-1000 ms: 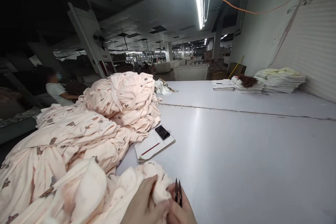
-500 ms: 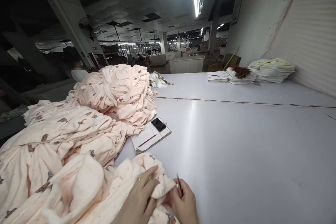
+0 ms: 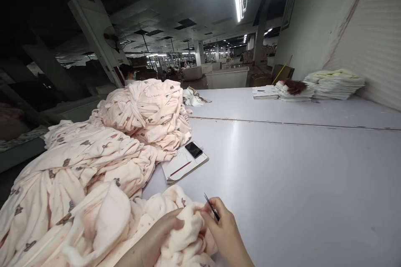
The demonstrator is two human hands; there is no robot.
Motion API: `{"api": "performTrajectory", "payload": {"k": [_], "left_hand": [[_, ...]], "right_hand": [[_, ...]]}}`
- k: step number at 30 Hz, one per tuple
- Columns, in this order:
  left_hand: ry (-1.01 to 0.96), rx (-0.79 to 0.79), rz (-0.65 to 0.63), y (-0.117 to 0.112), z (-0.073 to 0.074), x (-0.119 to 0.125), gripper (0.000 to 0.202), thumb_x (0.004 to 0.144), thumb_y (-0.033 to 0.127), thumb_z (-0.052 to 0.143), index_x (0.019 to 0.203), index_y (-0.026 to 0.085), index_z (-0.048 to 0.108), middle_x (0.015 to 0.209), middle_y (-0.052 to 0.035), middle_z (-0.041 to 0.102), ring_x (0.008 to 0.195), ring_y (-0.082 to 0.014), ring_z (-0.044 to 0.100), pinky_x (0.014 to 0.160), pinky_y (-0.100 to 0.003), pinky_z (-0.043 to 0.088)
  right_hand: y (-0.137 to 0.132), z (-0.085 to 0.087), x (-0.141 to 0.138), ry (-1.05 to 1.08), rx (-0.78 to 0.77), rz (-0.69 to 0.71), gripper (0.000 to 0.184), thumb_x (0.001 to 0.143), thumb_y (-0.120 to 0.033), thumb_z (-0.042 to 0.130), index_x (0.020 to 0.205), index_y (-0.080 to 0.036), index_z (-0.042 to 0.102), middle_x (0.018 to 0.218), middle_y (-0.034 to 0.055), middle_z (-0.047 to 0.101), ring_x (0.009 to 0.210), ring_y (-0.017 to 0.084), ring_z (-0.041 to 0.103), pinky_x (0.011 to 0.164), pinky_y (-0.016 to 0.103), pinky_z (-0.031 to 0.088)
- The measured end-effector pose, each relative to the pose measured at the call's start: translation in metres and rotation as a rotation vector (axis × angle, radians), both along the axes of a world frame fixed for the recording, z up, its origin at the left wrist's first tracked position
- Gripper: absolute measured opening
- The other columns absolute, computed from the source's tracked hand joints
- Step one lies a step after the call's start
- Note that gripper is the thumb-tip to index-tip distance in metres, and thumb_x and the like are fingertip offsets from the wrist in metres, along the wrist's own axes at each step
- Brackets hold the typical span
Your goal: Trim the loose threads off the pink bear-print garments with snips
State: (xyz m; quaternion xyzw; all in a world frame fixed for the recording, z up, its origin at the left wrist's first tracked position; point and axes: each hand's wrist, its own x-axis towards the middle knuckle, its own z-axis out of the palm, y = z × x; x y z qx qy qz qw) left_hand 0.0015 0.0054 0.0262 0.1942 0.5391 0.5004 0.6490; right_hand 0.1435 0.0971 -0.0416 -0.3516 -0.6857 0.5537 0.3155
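Observation:
My right hand is closed around small black thread snips, whose tips point up and to the left. It also pinches the edge of a pale pink fleece garment printed with small brown figures. My left hand grips the same garment from the left, fingers curled into the fabric. Both hands are at the near edge of a white table.
A big heap of the same pink fleece fills the table's left side. A clipboard with a red pen and a black phone lies beside it. Folded stacks sit at the far right by the wall. A person is behind the heap.
The snips have tipped from upright to slanting left. My hands have bunched more of the garment between them and sit a little higher in view. The camera has shifted slightly.

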Motion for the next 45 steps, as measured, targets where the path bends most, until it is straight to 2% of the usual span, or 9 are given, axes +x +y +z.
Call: {"api": "performTrajectory", "payload": {"k": [5,10,15,20,28,33,37,42,45], "left_hand": [[0.023,0.035,-0.089,-0.002,-0.005,-0.006,0.039,0.066,0.01,0.047,0.1,0.013,0.065,0.078,-0.0044,0.069,0.071,-0.0178,0.061,0.066,-0.026,0.044],[0.111,-0.021,-0.102,-0.001,-0.006,-0.005,0.026,0.068,0.01,0.048,0.086,0.013,0.068,0.077,-0.003,0.069,0.073,-0.0172,0.061,0.066,-0.025,0.043],[0.187,0.035,-0.033,-0.003,-0.005,-0.004,0.032,0.071,0.009,0.052,0.099,0.016,0.067,0.098,-0.0034,0.07,0.083,-0.0175,0.061,0.076,-0.027,0.046],[-0.007,-0.004,0.005,-0.006,-0.009,-0.009,0.043,0.065,0.01,0.055,0.106,0.015,0.065,0.091,-0.0064,0.073,0.084,-0.0224,0.065,0.077,-0.032,0.048],[-0.118,0.021,0.124,-0.006,-0.021,-0.012,0.03,0.075,0.014,0.059,0.104,0.01,0.066,0.085,-0.0102,0.075,0.086,-0.0259,0.068,0.075,-0.032,0.049],[-0.246,0.056,0.096,-0.008,-0.022,-0.015,0.034,0.077,0.014,0.053,0.109,0.008,0.064,0.095,-0.0125,0.075,0.099,-0.0268,0.066,0.087,-0.035,0.047],[-0.331,0.07,0.152,-0.01,-0.02,-0.016,0.04,0.077,0.017,0.049,0.114,0.008,0.062,0.098,-0.0122,0.074,0.101,-0.0285,0.066,0.095,-0.041,0.043],[-0.361,0.131,0.21,-0.014,-0.021,-0.02,0.049,0.074,0.016,0.049,0.122,0.014,0.058,0.106,-0.009,0.073,0.104,-0.0288,0.065,0.101,-0.043,0.038],[-0.349,0.106,0.222,-0.015,-0.022,-0.021,0.043,0.077,0.019,0.051,0.119,0.013,0.062,0.106,-0.0085,0.073,0.106,-0.0289,0.064,0.104,-0.043,0.036]], "right_hand": [[-0.009,-0.015,0.014,0.034,-0.082,0.013,0.019,0.083,-0.029,0.058,0.101,-0.025,0.062,0.104,0.0038,0.069,0.095,0.022,0.063,0.082,0.028,0.047],[-0.002,-0.023,0.014,0.17,-0.192,0.018,0.028,0.084,-0.03,0.057,0.11,-0.022,0.061,0.121,0.0073,0.063,0.116,0.025,0.054,0.099,0.036,0.041],[-0.001,-0.013,0.017,0.215,-0.218,0.031,0.026,0.082,-0.024,0.059,0.108,-0.022,0.061,0.118,0.0061,0.065,0.113,0.024,0.056,0.097,0.034,0.042],[0.0,-0.007,0.007,0.239,-0.162,0.037,0.027,0.082,-0.023,0.058,0.109,-0.022,0.064,0.114,0.0061,0.067,0.107,0.023,0.06,0.094,0.033,0.045],[-0.002,0.007,0.004,0.26,-0.169,0.075,0.018,0.082,-0.021,0.055,0.097,-0.02,0.067,0.099,0.0045,0.067,0.097,0.02,0.061,0.086,0.028,0.046],[-0.011,0.015,-0.004,0.218,-0.047,0.053,0.022,0.074,-0.014,0.061,0.094,-0.021,0.067,0.094,0.0029,0.064,0.092,0.02,0.058,0.082,0.027,0.044],[-0.012,0.006,-0.008,0.226,-0.066,0.042,0.008,0.082,-0.022,0.056,0.077,-0.02,0.062,0.076,0.0001,0.06,0.075,0.016,0.056,0.071,0.024,0.045],[-0.003,-0.018,-0.011,0.281,-0.181,-0.025,0.024,0.079,-0.03,0.063,0.101,-0.021,0.063,0.113,0.0065,0.061,0.101,0.021,0.057,0.089,0.03,0.045],[0.007,-0.017,-0.011,0.283,-0.251,0.073,0.017,0.08,-0.03,0.059,0.091,-0.018,0.064,0.091,0.005,0.067,0.09,0.021,0.061,0.081,0.031,0.048]]}}
